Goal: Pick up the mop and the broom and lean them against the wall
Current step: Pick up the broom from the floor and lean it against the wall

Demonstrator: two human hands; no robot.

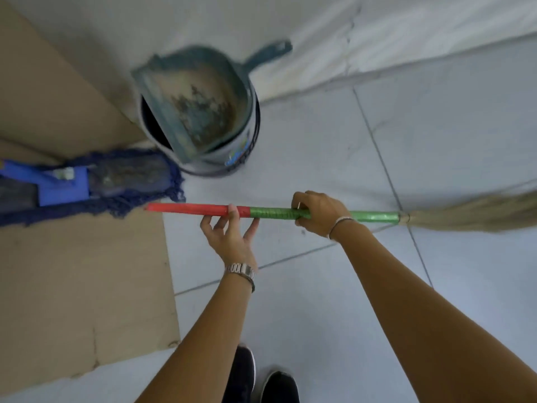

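The setting was a floor of pale grey tiles (319, 158) meeting a whitish wall (406, 30) at the top of the view, with flattened brown cardboard (81, 286) covering the floor on the left. The broom (273, 213) was held level above the tiles, its handle running left to right across the middle of the view: the left part of the handle was red, the right part green, and the pale straw bristles fanned out toward the right edge. The right hand (318, 213) was closed around the green section, fingers wrapped over the handle, a thin bangle at the wrist. The left hand (229, 231) lay under the handle near the join of red and green, palm up and fingers loosely spread, one finger hooked over the top; it was not clenched. A metal watch (241, 271) sat on the left wrist. The mop (96, 184), with a dark blue fringed head and a blue plastic bracket, lay flat at the left, partly on the cardboard, just beyond the red end of the broom handle. Just beside the mop head stood a bucket (232, 158) with a dirty teal dustpan (200, 103) resting across its mouth, handle pointing toward the wall. Two dark shoes (261, 379) showed at the bottom edge.
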